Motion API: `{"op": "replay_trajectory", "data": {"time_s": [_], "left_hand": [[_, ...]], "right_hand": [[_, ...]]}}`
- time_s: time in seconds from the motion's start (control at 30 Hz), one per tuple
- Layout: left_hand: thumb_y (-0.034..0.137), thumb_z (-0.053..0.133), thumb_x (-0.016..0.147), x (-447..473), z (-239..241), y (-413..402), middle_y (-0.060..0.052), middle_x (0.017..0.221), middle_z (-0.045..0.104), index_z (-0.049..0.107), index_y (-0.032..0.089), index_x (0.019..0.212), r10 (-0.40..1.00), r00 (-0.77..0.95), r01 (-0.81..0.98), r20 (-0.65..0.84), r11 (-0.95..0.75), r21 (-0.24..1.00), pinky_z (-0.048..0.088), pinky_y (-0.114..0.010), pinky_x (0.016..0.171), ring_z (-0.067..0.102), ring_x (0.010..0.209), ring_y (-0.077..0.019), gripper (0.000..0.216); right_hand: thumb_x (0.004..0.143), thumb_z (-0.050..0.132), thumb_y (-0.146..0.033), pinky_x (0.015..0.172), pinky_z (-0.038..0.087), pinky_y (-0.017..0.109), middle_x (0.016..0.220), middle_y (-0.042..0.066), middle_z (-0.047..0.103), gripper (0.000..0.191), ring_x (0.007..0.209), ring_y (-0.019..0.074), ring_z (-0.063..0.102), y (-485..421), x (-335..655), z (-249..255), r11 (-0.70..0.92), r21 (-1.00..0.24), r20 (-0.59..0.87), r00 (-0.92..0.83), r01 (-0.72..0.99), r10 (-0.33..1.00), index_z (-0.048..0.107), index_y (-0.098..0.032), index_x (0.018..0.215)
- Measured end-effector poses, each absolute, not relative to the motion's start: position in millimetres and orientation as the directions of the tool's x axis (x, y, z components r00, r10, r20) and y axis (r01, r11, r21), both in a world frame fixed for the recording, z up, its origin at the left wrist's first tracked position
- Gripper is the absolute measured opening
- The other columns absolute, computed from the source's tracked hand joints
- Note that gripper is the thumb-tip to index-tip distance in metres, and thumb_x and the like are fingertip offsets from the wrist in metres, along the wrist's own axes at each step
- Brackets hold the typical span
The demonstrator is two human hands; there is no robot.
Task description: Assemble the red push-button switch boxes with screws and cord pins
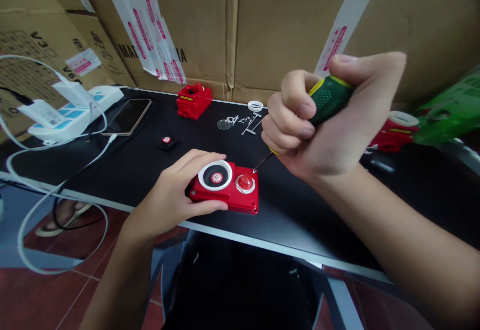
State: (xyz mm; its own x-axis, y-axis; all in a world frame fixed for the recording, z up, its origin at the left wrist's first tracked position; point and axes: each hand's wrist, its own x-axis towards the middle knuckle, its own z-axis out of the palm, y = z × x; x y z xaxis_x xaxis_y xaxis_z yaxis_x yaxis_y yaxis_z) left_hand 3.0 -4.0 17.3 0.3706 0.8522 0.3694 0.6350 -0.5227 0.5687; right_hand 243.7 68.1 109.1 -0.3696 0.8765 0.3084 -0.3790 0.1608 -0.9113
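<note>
A red box-shaped device (234,199) lies on the black table, with a white-ringed black dial (216,176) and a red dome light (246,183) on its top. My left hand (183,185) grips its left end, thumb along the near side and fingers over the far side. My right hand (318,120) is wrapped around a screwdriver (332,100) with a green and yellow handle. The thin shaft slants down to the left, and its tip meets a screw (255,171) at the device's far right corner.
Behind stand a red housing (194,101), a white ring (255,106) and small metal parts (252,124). At left are a power strip (75,115), a phone (127,116), cables and a small black piece (167,142). Another red part (397,131) sits right. Cardboard boxes (262,30) line the back.
</note>
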Motion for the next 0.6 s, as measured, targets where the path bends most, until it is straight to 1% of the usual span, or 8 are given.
{"op": "replay_trajectory", "data": {"time_s": [0.07, 0.13, 0.23, 0.3, 0.4, 0.5, 0.6], "left_hand": [[0.05, 0.091, 0.088, 2.7, 17.2, -4.1, -0.008, 0.146, 0.068, 0.063, 0.029, 0.149, 0.851, 0.374, 0.633, 0.37, -0.525, 0.568, 0.062, -0.04, 0.109, 0.07, 0.13, -0.0294, 0.071], [0.05, 0.091, 0.087, 2.6, 17.2, -4.3, -0.008, 0.146, 0.068, 0.063, 0.029, 0.149, 0.852, 0.374, 0.632, 0.367, -0.524, 0.571, 0.062, -0.04, 0.109, 0.07, 0.131, -0.0295, 0.071], [0.05, 0.091, 0.088, 2.8, 17.6, -4.3, -0.007, 0.146, 0.068, 0.063, 0.029, 0.148, 0.856, 0.369, 0.635, 0.363, -0.517, 0.574, 0.061, -0.04, 0.109, 0.07, 0.131, -0.0294, 0.07], [0.05, 0.091, 0.088, 2.9, 17.8, -4.0, -0.008, 0.146, 0.068, 0.063, 0.029, 0.148, 0.854, 0.372, 0.632, 0.363, -0.52, 0.574, 0.061, -0.04, 0.109, 0.07, 0.131, -0.0295, 0.069], [0.05, 0.09, 0.089, 2.9, 17.4, -3.6, -0.008, 0.146, 0.067, 0.062, 0.029, 0.149, 0.852, 0.377, 0.623, 0.363, -0.523, 0.581, 0.061, -0.04, 0.109, 0.07, 0.131, -0.0291, 0.07], [0.05, 0.09, 0.09, 2.5, 16.4, -3.6, -0.008, 0.145, 0.067, 0.062, 0.029, 0.149, 0.852, 0.376, 0.621, 0.364, -0.523, 0.584, 0.06, -0.039, 0.109, 0.069, 0.13, -0.0282, 0.069], [0.05, 0.089, 0.09, 2.5, 15.4, -3.9, -0.009, 0.144, 0.066, 0.061, 0.028, 0.15, 0.843, 0.38, 0.613, 0.381, -0.538, 0.579, 0.059, -0.039, 0.111, 0.069, 0.131, -0.0286, 0.069]], "right_hand": [[0.07, 0.067, -0.052, 0.04, 0.014, 0.031, 0.05, -0.004, 0.018, 0.039, 0.043, 0.0119, 0.011, 67.7, 243.1, 108.9, 0.153, -0.915, 0.307, -0.398, -0.374, 0.865, 0.04, -0.028, 0.055], [0.072, 0.066, -0.053, 0.039, 0.014, 0.033, 0.049, -0.004, 0.018, 0.041, 0.041, 0.0119, 0.012, 67.3, 243.1, 110.3, 0.163, -0.918, 0.316, -0.42, -0.36, 0.851, 0.04, -0.028, 0.054], [0.08, 0.071, -0.062, 0.039, 0.013, 0.033, 0.048, -0.005, 0.016, 0.056, 0.041, 0.0116, 0.012, 65.5, 242.6, 113.6, 0.177, -0.937, 0.302, -0.449, -0.3, 0.841, 0.036, -0.027, 0.054], [0.086, 0.071, -0.069, 0.04, 0.013, 0.033, 0.049, -0.005, 0.016, 0.063, 0.042, 0.0117, 0.012, 63.9, 241.5, 113.9, 0.186, -0.941, 0.304, -0.467, -0.282, 0.831, 0.035, -0.026, 0.056], [0.096, 0.06, -0.076, 0.041, 0.013, 0.032, 0.051, -0.005, 0.02, 0.065, 0.043, 0.0118, 0.013, 62.6, 239.3, 109.3, 0.213, -0.909, 0.369, -0.454, -0.358, 0.811, 0.041, -0.026, 0.058], [0.102, 0.051, -0.077, 0.042, 0.016, 0.031, 0.053, -0.005, 0.025, 0.067, 0.044, 0.0118, 0.014, 63.0, 236.8, 103.4, 0.228, -0.874, 0.417, -0.418, -0.43, 0.807, 0.048, -0.025, 0.061], [0.105, 0.05, -0.077, 0.044, 0.021, 0.032, 0.054, -0.005, 0.03, 0.066, 0.043, 0.0127, 0.02, 61.9, 234.5, 102.4, 0.228, -0.884, 0.404, -0.422, -0.408, 0.812, 0.051, -0.025, 0.065]]}}
